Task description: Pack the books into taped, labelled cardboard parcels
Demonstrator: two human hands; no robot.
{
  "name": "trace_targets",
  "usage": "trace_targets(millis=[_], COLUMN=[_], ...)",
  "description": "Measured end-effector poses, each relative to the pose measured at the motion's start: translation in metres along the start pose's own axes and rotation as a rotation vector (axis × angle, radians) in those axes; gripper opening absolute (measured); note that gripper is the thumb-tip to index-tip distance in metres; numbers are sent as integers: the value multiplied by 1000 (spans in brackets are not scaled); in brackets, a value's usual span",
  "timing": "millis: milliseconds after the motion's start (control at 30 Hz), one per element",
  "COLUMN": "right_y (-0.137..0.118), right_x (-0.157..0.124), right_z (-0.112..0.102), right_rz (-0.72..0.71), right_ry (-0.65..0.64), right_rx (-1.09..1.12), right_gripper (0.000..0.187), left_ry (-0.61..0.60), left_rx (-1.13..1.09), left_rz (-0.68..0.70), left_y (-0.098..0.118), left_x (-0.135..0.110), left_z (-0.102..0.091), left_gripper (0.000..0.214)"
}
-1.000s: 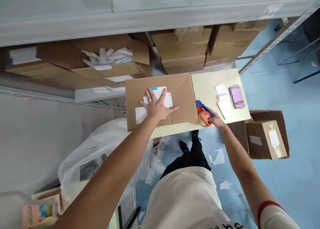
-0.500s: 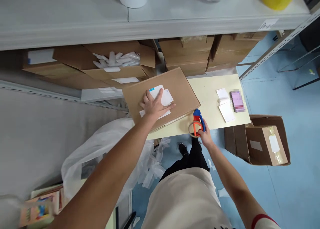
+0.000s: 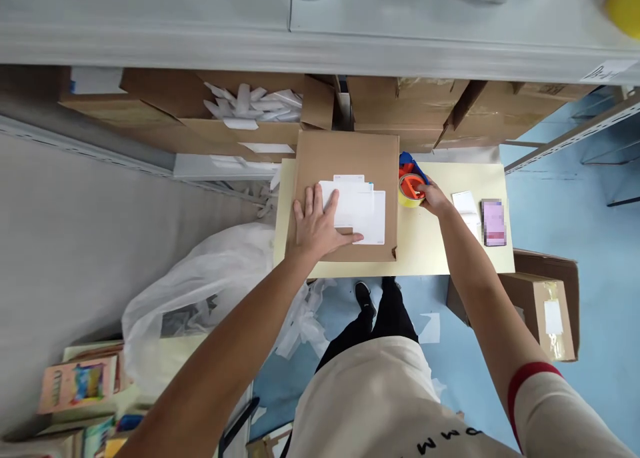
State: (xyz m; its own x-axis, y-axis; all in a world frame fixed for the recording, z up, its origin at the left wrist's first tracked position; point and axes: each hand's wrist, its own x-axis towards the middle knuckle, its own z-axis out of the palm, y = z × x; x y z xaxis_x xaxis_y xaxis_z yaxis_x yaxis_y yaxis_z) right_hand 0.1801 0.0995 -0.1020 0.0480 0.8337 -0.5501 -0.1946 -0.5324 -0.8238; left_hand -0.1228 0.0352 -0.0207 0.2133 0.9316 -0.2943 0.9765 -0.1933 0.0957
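Note:
A brown cardboard box (image 3: 345, 153) lies square on the pale yellow table (image 3: 435, 255). White paper slips (image 3: 371, 221) lie on its top, overlapping. My left hand (image 3: 316, 228) rests flat over them with fingers spread, pressing on the box lid. In my right hand (image 3: 433, 197) is a red and blue tape dispenser (image 3: 411, 181) with a roll of tape on it, held just beside the box's right side. Farther right on the table are a folded white paper (image 3: 465, 203) and a pink-screened phone (image 3: 494, 222), which is pixelated.
Behind the table, a shelf holds cardboard boxes (image 3: 400, 105), one with white rolled pieces (image 3: 255, 103). A grey upper shelf (image 3: 200, 25) juts overhead. Left is a translucent plastic bag (image 3: 200, 265) above books (image 3: 80, 381). An open carton (image 3: 543, 298) stands on the floor at right.
The box has turned from a slant to lie square with the table. My right hand has brought the tape dispenser up from the front edge to the box's right side.

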Motion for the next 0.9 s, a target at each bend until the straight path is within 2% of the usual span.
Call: trace_targets(millis=[100,167,233,333,433,500,600,700,800,900], right_y=[16,33,58,109,158,181,196,193,169,121], right_x=[-18,-44,-86,-166,-233,-255,-258,-242,-209,-153], right_z=[-5,-9,-13,-10,8,28,58,70,58,34], right_rz=[-70,-102,-92,-5,65,64,28,-16,-42,-36], right_ry=[0,-9,-17,7,71,133,227,285,313,281], right_rx=[-52,-104,-126,-91,-21,44,139,182,191,196], right_gripper=[65,70,74,78,78,78,76,72,69,68], left_ry=[-23,-29,-33,-36,-25,-17,-4,8,22,32], left_rx=[-12,-11,-3,10,12,7,-10,-23,-28,-32], left_rz=[-39,-50,-50,-35,-22,-20,-20,-37,-69,-81], left_y=[0,1,1,1,1,2,4,5,4,1], left_x=[1,1,1,1,0,-1,-3,-7,-14,-23], left_z=[3,3,4,5,7,6,3,-2,-6,-6], left_gripper=[121,120,120,121,122,121,117,116,113,108])
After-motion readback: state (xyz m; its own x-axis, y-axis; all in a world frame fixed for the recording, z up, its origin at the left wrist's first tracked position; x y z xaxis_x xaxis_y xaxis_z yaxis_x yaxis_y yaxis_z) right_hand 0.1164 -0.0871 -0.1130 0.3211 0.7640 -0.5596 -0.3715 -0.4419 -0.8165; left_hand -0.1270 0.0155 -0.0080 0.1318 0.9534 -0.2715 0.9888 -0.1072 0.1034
